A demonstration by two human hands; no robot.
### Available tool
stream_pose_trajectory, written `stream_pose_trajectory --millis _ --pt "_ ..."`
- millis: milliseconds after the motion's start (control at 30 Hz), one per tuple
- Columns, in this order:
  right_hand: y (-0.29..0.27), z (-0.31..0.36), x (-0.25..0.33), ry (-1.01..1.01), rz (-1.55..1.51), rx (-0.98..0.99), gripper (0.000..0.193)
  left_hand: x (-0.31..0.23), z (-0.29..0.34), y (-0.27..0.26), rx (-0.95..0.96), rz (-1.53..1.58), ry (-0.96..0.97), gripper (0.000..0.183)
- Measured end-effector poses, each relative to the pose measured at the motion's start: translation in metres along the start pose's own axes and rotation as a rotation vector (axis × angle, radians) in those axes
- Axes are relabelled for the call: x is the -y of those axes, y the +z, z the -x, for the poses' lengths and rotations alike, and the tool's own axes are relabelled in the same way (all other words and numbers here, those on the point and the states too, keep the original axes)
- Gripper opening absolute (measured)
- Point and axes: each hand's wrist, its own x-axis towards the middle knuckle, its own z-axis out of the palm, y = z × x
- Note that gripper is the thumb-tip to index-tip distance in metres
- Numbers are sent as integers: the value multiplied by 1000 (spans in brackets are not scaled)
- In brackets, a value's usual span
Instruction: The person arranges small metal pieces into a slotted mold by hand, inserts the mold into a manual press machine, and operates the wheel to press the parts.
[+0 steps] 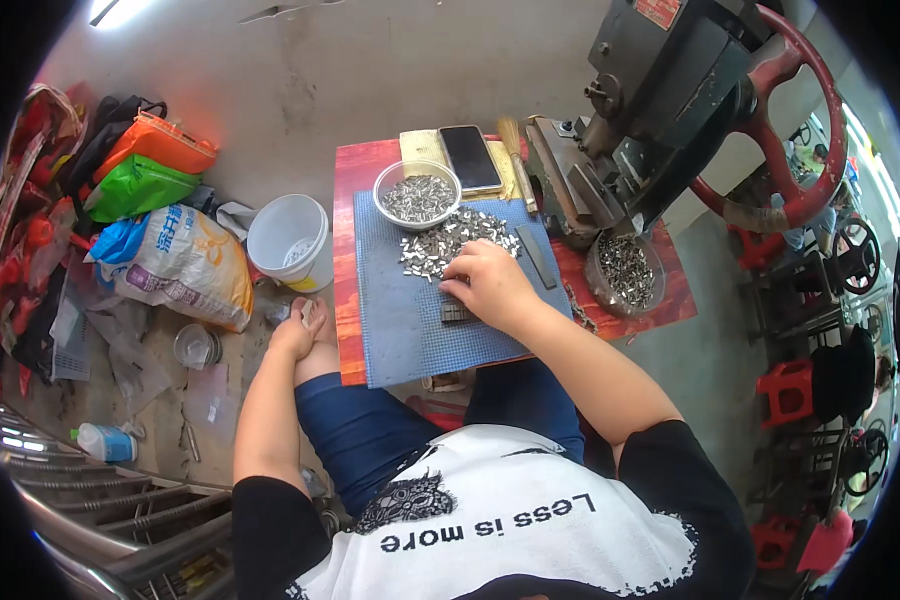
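Observation:
My right hand is over the blue ribbed mat, at the near edge of a loose pile of small silvery metal pieces. Its fingers are curled and pressed together at the tips, and whatever they pinch is hidden. Just under that hand is a small dark metal block, partly covered by it. My left hand rests by my left knee, left of the table, with its fingers curled. What it holds, if anything, is too small to make out. A flat dark bar lies right of the pile.
On the red table are a clear bowl of metal pieces, a phone and a brush. A hand press with a red wheel stands at right, beside another filled tub. A white bucket and bags are at left.

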Motion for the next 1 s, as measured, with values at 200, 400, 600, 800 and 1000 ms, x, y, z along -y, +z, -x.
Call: stream_pose_trajectory --millis 200,400,600,800,1000 --pt "13 -5 -1 -27 209 31 16 -18 6 8 28 -154 191 64" --pt "-7 13 8 99 10 -117 16 18 -32 36 241 -169 117 70" --pt "-21 55 -27 168 -136 -352 16 -96 -78 -25 125 -269 300 69" --pt "-9 77 -29 66 -226 -538 14 -183 -94 -69 29 -332 397 68" --pt "-9 80 -31 125 -305 -538 15 -254 -103 -93 -24 -365 463 67"
